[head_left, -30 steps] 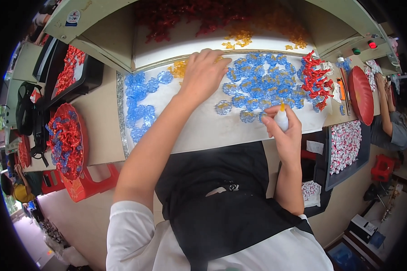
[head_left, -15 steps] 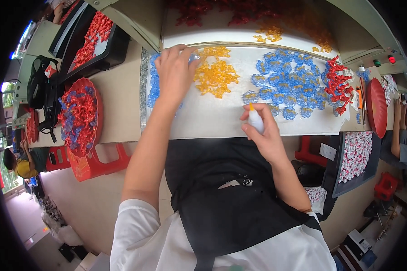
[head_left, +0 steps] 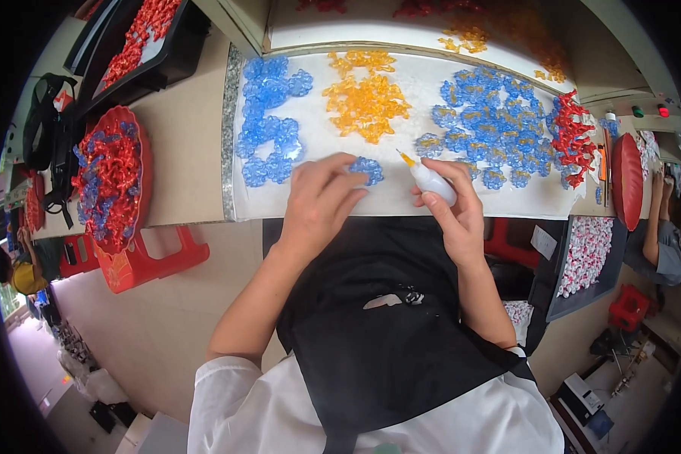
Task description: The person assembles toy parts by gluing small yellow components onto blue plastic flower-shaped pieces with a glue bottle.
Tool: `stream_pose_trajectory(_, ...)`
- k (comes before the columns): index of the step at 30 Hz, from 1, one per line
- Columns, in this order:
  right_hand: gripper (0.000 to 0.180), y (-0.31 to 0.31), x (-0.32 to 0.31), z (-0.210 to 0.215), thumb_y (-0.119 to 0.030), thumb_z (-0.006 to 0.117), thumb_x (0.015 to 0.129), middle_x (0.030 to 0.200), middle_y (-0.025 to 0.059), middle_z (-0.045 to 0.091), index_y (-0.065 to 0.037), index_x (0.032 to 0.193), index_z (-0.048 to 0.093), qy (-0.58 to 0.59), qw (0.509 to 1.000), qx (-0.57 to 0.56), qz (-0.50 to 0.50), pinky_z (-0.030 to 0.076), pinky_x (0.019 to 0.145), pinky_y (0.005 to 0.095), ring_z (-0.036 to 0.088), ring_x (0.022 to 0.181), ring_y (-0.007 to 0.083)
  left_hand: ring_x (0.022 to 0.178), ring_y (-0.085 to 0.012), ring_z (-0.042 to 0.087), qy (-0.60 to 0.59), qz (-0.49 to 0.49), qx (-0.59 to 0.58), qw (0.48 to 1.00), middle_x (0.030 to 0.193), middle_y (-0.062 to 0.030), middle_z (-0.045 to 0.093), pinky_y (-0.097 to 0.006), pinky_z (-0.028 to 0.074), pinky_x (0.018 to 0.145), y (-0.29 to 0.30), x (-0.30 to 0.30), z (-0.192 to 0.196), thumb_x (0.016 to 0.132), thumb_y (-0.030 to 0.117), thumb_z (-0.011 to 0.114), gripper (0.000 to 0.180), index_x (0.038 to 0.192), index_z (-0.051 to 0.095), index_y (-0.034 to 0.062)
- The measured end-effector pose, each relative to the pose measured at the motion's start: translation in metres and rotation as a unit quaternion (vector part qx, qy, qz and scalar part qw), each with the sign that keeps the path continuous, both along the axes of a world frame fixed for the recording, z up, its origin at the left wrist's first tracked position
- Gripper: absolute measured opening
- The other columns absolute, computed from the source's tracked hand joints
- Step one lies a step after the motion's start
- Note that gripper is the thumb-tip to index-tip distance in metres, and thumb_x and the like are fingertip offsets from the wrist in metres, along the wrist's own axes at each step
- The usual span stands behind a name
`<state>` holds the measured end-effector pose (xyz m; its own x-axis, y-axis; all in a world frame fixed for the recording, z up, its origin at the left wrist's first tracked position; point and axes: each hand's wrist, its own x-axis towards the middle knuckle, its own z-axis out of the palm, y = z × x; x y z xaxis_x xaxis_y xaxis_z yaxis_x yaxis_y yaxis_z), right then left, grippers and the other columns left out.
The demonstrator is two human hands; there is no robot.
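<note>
Blue flower (head_left: 368, 172): at the fingertips of the left hand (head_left: 324, 195), over the near part of the white sheet (head_left: 421, 85), below the yellow pieces. Whether it touches the sheet: cannot tell.

Left hand: fingers bent and narrow, gripping the flower by its left side; the exact contact of the thumb is partly hidden. Right hand: fingers and thumb closed around a white squeeze bottle (head_left: 433, 184), tilted, yellow nozzle pointing up and to the left. Nozzle tip near the flower, apart from it.

On the sheet, left to right: a loose group of clear blue flowers (head_left: 266, 92), some overlapping; a heap of yellow pieces (head_left: 367, 104); a larger spread of blue flowers with yellow centres (head_left: 498, 132); red branching pieces (head_left: 573, 144) at the right end.

Surroundings: left of the sheet, on the beige table (head_left: 188, 144), a red dish (head_left: 145, 155) with red and blue pieces heaped in it; behind the dish, a black bin (head_left: 183, 69) containing red pieces. Below the table edge, a red stool (head_left: 181, 253). Beyond the red branching pieces, a second red oval dish (head_left: 628, 181). Lower right, a dark tray (head_left: 564, 306) of small white and pink pieces.
</note>
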<state>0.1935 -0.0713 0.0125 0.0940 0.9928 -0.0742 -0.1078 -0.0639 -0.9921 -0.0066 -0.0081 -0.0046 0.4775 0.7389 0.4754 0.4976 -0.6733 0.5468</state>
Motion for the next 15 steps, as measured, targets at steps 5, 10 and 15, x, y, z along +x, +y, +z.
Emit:
stream_pose_trajectory(5,0.028,-0.005,-0.007,-0.006,0.003,0.063,0.079,0.107,0.0093,0.050,0.000,0.105,0.052,0.022,0.996,0.026,-0.081,0.045,0.080,0.0271,0.052,0.097,0.0154,0.090,-0.0209,0.050,0.007,0.105,-0.080,0.991,0.096,-0.0036,0.052,-0.034,0.033,0.078,0.000,0.008,0.009,0.066,0.016,0.075,0.035,0.098,0.063,0.0098)
stream_pose_trajectory(10,0.031,0.003,-0.014,-0.013,0.005,0.070,0.071,0.099,0.0088,0.053,0.000,0.097,0.054,0.033,0.982,0.139,-0.123,0.040,0.085,0.0268,0.052,0.095,0.0157,0.089,-0.0186,0.050,0.052,0.119,-0.086,0.988,0.095,-0.0026,0.052,-0.032,0.029,0.077,0.000,0.009,0.003,0.066,0.022,0.077,0.036,0.097,0.063,0.0118)
stream_pose_trajectory(15,0.034,0.007,-0.018,-0.018,0.004,0.073,0.068,0.097,0.0087,0.053,0.000,0.096,0.055,-0.074,0.978,0.161,-0.106,0.042,0.082,0.0269,0.053,0.091,0.0158,0.088,-0.0205,0.049,0.041,0.121,-0.075,0.989,0.093,-0.0018,0.051,-0.035,0.030,0.077,0.000,0.011,0.004,0.065,0.022,0.077,0.035,0.095,0.062,0.0117)
